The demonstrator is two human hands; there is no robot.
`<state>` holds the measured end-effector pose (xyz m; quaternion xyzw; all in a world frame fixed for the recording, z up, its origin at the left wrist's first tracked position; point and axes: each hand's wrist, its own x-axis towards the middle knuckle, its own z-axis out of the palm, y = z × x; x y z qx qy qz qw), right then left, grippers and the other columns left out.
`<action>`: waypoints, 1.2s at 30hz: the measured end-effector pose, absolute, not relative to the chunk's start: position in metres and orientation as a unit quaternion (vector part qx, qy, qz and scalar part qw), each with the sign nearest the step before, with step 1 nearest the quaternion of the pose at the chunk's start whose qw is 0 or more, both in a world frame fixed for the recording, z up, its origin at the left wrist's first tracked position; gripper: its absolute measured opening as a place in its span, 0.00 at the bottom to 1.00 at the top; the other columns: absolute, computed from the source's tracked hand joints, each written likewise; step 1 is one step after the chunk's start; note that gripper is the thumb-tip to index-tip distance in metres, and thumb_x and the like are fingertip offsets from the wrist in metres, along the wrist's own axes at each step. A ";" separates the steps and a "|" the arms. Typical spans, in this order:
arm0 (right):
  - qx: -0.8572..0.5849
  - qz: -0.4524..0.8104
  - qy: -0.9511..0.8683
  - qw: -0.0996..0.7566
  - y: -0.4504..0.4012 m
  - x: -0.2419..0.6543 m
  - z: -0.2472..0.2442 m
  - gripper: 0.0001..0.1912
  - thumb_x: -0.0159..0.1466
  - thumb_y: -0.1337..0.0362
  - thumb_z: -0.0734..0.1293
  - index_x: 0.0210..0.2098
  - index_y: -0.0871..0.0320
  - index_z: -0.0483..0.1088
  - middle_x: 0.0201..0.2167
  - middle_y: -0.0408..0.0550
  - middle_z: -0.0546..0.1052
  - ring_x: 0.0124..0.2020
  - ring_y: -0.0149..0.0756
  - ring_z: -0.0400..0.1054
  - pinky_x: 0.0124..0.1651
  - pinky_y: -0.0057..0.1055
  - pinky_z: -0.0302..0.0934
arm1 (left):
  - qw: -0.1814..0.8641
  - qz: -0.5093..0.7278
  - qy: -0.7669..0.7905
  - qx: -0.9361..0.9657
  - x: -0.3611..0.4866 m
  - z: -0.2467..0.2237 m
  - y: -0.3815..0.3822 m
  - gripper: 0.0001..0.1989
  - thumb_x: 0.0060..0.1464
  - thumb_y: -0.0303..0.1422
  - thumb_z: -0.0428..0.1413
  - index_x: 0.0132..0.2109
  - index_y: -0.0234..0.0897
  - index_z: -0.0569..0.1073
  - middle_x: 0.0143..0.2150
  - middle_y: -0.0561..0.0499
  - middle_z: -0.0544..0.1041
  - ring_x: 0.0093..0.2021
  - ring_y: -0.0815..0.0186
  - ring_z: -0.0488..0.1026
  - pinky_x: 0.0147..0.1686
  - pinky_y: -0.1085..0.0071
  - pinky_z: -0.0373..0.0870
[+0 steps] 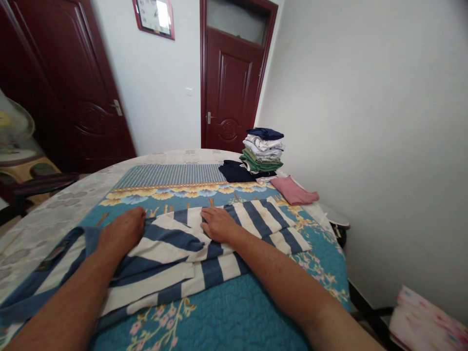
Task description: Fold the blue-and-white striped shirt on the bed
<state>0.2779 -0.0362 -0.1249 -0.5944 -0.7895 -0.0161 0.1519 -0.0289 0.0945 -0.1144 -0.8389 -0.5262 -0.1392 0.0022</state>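
A blue-and-white striped shirt [215,270] lies lengthwise across a teal floral quilted cover [226,312], creased through its middle. At the shirt's far edge, left of centre, my left hand [126,229] is closed in a fist on the cloth; its fingertips are hidden. My right hand [219,225] rests farther right along that same edge, fingers curled and pinching the fabric. To the right of it the striped cloth spreads flat. The shirt's left end, with a dark patch on it, runs under my left forearm.
Folded clothes stand in a stack [262,151] at the back right of the round table [146,160]. Beside it lie a dark navy garment [236,171] and a pink garment [295,190]. The wall closes off the right side. A floral pink cloth [426,319] sits low right.
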 end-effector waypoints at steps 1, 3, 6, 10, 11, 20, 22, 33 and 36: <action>-0.600 -0.003 -0.785 0.153 -0.036 0.279 -0.126 0.25 0.75 0.55 0.60 0.67 0.58 0.66 0.72 0.55 0.66 0.71 0.46 0.59 0.73 0.49 0.52 | -0.002 -0.142 -0.511 -0.848 -0.025 -0.110 0.089 0.17 0.69 0.40 0.40 0.45 0.38 0.71 0.47 0.36 0.80 0.46 0.48 0.77 0.45 0.53 0.73; -0.615 0.021 -0.774 0.149 -0.036 0.281 -0.127 0.28 0.76 0.52 0.59 0.71 0.57 0.62 0.74 0.55 0.62 0.74 0.49 0.55 0.75 0.56 0.48 | -0.018 -0.156 -0.468 -0.870 -0.014 -0.102 0.075 0.20 0.70 0.42 0.41 0.51 0.40 0.73 0.53 0.39 0.80 0.52 0.51 0.78 0.51 0.56 0.73; -0.634 0.029 -0.760 0.136 -0.038 0.283 -0.127 0.33 0.76 0.47 0.58 0.73 0.58 0.58 0.76 0.57 0.58 0.77 0.52 0.50 0.75 0.61 0.44 | -0.069 -0.156 -0.361 -0.917 0.011 -0.103 0.049 0.26 0.71 0.46 0.40 0.62 0.42 0.73 0.63 0.42 0.77 0.62 0.53 0.74 0.63 0.58 0.68; -0.653 -0.016 -0.743 0.146 -0.053 0.290 -0.123 0.37 0.75 0.46 0.59 0.75 0.61 0.54 0.78 0.60 0.52 0.78 0.53 0.45 0.77 0.61 0.36 | -0.036 -0.099 -0.321 -0.941 0.038 -0.123 0.029 0.30 0.70 0.47 0.41 0.70 0.41 0.70 0.72 0.40 0.69 0.72 0.48 0.65 0.70 0.48 0.59; -0.657 -0.013 -0.739 0.149 -0.059 0.293 -0.122 0.38 0.75 0.46 0.59 0.76 0.62 0.54 0.78 0.60 0.52 0.78 0.53 0.44 0.77 0.60 0.36 | -0.017 -0.089 -0.346 -0.934 0.041 -0.128 0.028 0.31 0.70 0.47 0.42 0.71 0.40 0.69 0.73 0.39 0.67 0.73 0.46 0.62 0.70 0.44 0.58; -0.744 0.027 -0.654 0.137 -0.090 0.367 -0.128 0.40 0.75 0.42 0.55 0.75 0.62 0.55 0.77 0.61 0.55 0.78 0.53 0.45 0.77 0.55 0.36 | 0.030 -0.056 -0.471 -0.880 0.041 -0.145 0.045 0.43 0.65 0.57 0.39 0.76 0.36 0.62 0.79 0.36 0.54 0.77 0.39 0.51 0.69 0.35 0.53; -0.768 0.015 -0.628 0.124 -0.089 0.391 -0.131 0.39 0.76 0.41 0.54 0.76 0.61 0.55 0.77 0.60 0.55 0.78 0.53 0.44 0.77 0.55 0.35 | 0.027 -0.066 -0.479 -0.875 0.042 -0.147 0.047 0.44 0.64 0.58 0.39 0.75 0.35 0.62 0.78 0.34 0.56 0.77 0.38 0.51 0.69 0.35 0.52; -0.873 -0.007 -0.480 0.090 -0.103 0.495 -0.118 0.34 0.77 0.46 0.55 0.71 0.63 0.61 0.74 0.64 0.60 0.75 0.55 0.52 0.73 0.56 0.44 | 0.007 -0.069 -0.537 -0.841 0.037 -0.149 0.068 0.49 0.61 0.64 0.39 0.78 0.37 0.58 0.77 0.28 0.56 0.76 0.34 0.52 0.69 0.33 0.49; -0.877 -0.044 -0.463 0.120 -0.101 0.476 -0.110 0.35 0.77 0.47 0.55 0.71 0.67 0.60 0.73 0.69 0.62 0.74 0.58 0.53 0.73 0.60 0.44 | 0.005 -0.070 -0.538 -0.840 0.037 -0.147 0.067 0.49 0.61 0.64 0.38 0.77 0.37 0.58 0.77 0.27 0.56 0.76 0.33 0.52 0.69 0.33 0.50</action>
